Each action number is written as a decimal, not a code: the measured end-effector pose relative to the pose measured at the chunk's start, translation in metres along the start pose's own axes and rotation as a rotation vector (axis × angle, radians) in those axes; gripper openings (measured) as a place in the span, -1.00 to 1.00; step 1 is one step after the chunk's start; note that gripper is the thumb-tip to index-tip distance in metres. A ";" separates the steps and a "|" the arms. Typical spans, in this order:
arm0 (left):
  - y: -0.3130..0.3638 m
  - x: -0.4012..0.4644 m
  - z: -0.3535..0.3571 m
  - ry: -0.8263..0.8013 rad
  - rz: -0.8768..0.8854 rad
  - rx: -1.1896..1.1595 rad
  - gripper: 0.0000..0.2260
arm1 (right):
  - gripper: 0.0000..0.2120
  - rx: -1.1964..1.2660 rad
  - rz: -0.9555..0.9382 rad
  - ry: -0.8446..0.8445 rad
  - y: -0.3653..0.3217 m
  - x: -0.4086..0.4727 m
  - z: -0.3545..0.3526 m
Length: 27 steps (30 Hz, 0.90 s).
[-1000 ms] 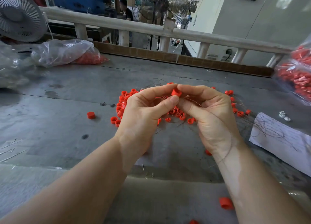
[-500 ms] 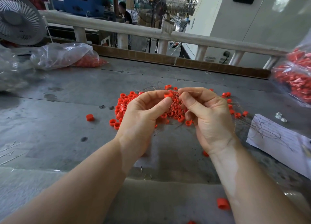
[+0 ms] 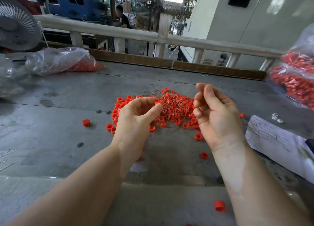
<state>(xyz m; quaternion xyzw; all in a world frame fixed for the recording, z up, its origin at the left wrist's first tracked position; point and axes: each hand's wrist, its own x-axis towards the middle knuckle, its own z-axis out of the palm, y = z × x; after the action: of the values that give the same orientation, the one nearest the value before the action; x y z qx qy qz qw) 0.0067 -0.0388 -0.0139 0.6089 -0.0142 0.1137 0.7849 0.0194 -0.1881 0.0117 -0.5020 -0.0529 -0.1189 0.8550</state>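
Observation:
A pile of small red plastic caps (image 3: 176,106) lies on the grey table (image 3: 51,132), tangled with thin wires (image 3: 153,91). My left hand (image 3: 136,118) pinches one red cap (image 3: 158,102) between thumb and forefinger, just above the pile. My right hand (image 3: 215,113) hovers beside it to the right, palm turned up, fingers loosely curled and holding nothing. The two hands are apart.
Loose caps lie around: one cap (image 3: 86,123) to the left, another cap (image 3: 219,205) near the front. Clear bags of red parts: a left bag (image 3: 64,61) and a right bag (image 3: 295,83). A white paper (image 3: 278,140) with wires lies at right. A fan (image 3: 17,23) and a rail (image 3: 169,37) stand behind.
My right hand has let go of the cap and pulled away to the right, palm opening upward. My left hand keeps the cap and has dropped slightly toward the pile.

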 end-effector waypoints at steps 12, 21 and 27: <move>-0.002 0.003 -0.002 0.119 0.078 0.194 -0.89 | -0.88 0.021 0.037 0.361 0.000 0.013 -0.017; -0.005 0.004 -0.003 0.137 0.122 0.316 -0.85 | -0.75 -1.167 -0.268 0.378 0.005 0.005 -0.010; -0.007 0.004 0.000 0.109 0.186 0.346 -0.83 | -0.84 -1.197 -0.432 -0.191 0.015 -0.005 0.004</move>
<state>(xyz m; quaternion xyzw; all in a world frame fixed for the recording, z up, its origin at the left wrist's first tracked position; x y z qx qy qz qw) 0.0117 -0.0397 -0.0196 0.7238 -0.0083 0.2190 0.6543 0.0182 -0.1769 0.0001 -0.8787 -0.1532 -0.2522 0.3752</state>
